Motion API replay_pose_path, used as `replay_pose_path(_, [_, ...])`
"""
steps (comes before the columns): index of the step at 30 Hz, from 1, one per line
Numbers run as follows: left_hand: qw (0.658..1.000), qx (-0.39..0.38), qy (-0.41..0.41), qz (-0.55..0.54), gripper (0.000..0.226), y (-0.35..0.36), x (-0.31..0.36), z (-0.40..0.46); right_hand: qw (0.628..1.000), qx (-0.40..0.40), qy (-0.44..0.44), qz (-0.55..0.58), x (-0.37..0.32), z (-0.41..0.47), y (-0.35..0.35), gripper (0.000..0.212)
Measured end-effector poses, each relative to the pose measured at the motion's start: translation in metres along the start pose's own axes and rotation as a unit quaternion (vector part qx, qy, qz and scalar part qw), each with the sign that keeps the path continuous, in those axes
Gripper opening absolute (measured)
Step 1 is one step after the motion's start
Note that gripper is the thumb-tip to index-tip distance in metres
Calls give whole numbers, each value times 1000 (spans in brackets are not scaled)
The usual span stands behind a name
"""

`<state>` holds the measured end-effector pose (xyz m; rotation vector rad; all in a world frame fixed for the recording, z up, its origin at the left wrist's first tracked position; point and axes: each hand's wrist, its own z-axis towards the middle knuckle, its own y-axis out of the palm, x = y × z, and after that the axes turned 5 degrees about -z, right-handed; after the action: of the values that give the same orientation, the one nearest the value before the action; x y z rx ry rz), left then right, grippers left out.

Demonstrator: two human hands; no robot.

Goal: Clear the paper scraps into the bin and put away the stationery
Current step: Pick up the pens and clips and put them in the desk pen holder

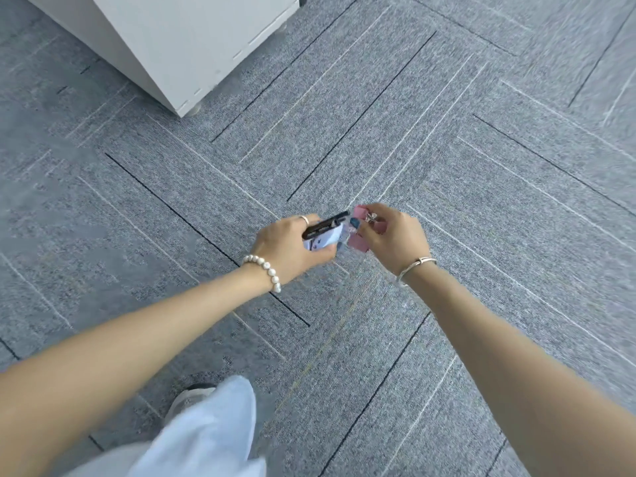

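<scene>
**Both hands holding small items above the carpet**

Pale trouser fabric [206,438] is filling the bottom left of the frame, with a grey shoe [187,395] poking out just above it onto the grey carpet [447,166].

Two bare forearms are reaching up from the lower corners and meeting at the centre of the frame. At centre, the left hand [289,246], wearing a pearl bracelet [265,270] and a ring [304,220], is curling its fingers round a flat black object [327,223] with a white-and-blue piece [323,239] under it; what these are is too blurred to tell. Just right of it, the right hand [395,235], wearing a silver bangle [414,266], is pinching small pink pieces [359,242] and something shiny and metallic [371,216] between thumb and fingertips. The two hands are almost touching, well above the floor.

At the upper left of the frame, a white cabinet [192,43] is standing on the carpet, its corner pointing toward the hands.
</scene>
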<state>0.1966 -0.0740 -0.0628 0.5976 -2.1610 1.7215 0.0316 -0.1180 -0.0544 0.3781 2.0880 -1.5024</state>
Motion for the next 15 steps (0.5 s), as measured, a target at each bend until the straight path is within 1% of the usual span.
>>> replay_pose_path(3, [995, 42, -61, -73, 46, -49, 29, -7, 996, 66, 35, 38, -38, -10, -25, 21])
replay_pose_path(4, [993, 49, -69, -83, 45, -68, 40, -11, 995, 77, 41, 44, -53, -17, -36, 21])
replay_pose_path(6, [995, 41, -66, -68, 36, -114, 63, -25, 996, 72, 43, 40, -86, -33, -67, 22])
replay_pose_path(9, [996, 29, -75, -36, 41, -193, 96, -51, 997, 59, 37, 34, -138, -57, -132, 21])
replay_pose_path(12, [993, 47, -96, -53, 47, -280, 136, -79, 997, 62, 37, 35, -200, -82, -210, 20])
replay_pose_path(15, [990, 67, -99, -80, 41, -373, 187, -115, 997, 67, 25, 42, -273, -115, -295, 21])
